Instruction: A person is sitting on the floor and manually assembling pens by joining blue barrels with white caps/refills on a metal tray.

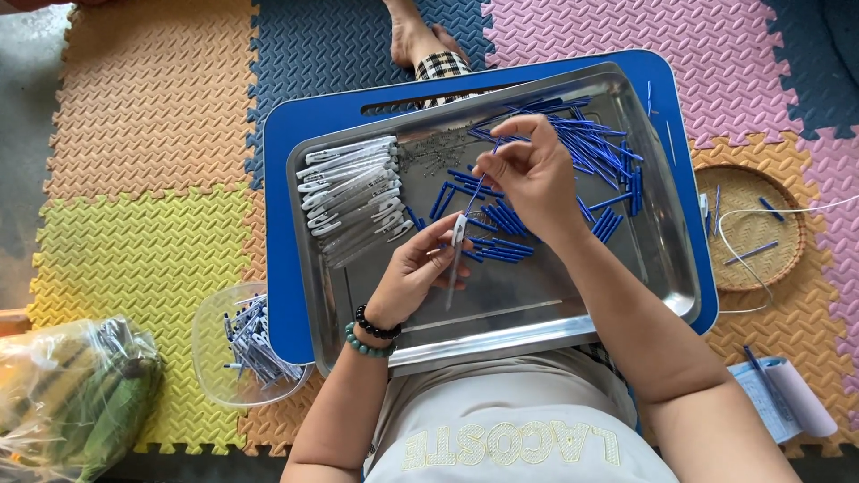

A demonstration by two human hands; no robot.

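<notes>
A white clip piece (459,229) sits pinched at the fingertips of the left hand (413,271), near the centre of the steel tray (662,259), with a thin metal pin hanging down from it. The left hand comes up from six o'clock, palm turned inward, fingers curled around the piece, beaded bracelets (371,333) on the wrist. The right hand (530,172) reaches in from four o'clock and hovers just above and to the one o'clock side of the left — thumb and forefinger closed on a slim blue rod (480,182) that slants down toward the white piece. Around the hands, loose blue rods (595,148) lie scattered from the tray's middle to its one o'clock corner, and a neat row of white clip pieces (351,197) lies at nine o'clock. The tray rests on a blue lap table (282,295). At seven o'clock a clear plastic tub (210,344) holds finished blue-and-white pieces; farther out at eight o'clock lies a clear bag (76,394) of greenish stock. At three o'clock a round woven basket (747,228) holds a few blue rods, and at five o'clock a pale blue paper pad (783,398) lies on the foam mat (143,107).
</notes>
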